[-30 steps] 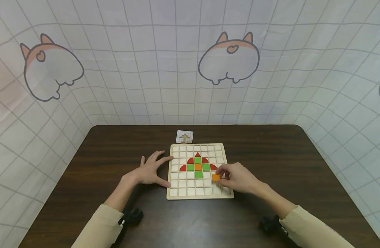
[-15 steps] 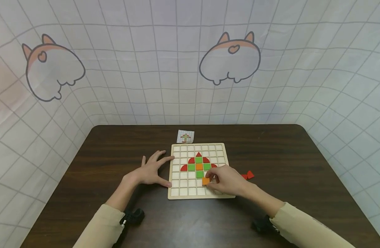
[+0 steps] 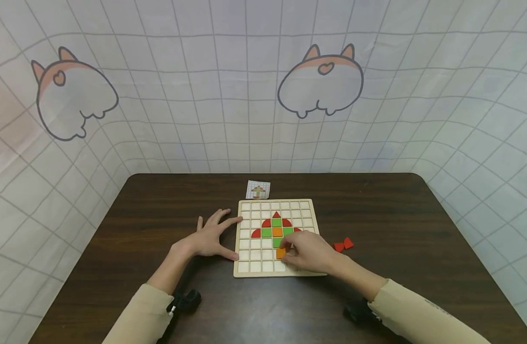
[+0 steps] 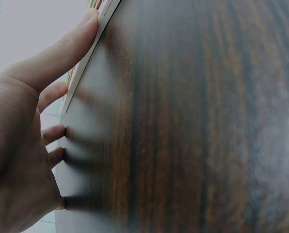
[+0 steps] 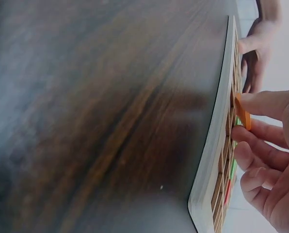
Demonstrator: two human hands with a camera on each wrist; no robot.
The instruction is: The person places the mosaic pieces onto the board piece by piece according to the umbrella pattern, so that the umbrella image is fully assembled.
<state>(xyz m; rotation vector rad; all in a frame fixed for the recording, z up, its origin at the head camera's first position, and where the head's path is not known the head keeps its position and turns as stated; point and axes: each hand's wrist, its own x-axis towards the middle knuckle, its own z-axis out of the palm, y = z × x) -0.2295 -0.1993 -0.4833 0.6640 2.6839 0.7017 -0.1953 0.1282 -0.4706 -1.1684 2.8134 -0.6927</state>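
Note:
A wooden grid board lies on the table, carrying red, green and orange tiles laid in an arrow-like shape. My right hand pinches an orange square tile between thumb and fingers, just below the lower green tile. In the right wrist view that orange tile is tilted over the cells. My left hand has its fingers spread, with the thumb and index finger touching the board's left edge. The left wrist view shows the thumb against the board's side.
Two red pieces lie on the table right of the board. A small printed card with a similar coloured pattern lies behind it. The dark wooden table backs onto a white grid-patterned curtain.
My right hand has carried the orange tile leftward across the board to the column under the lower green tile. The red pieces at the right have come into sight. My left hand stays put.

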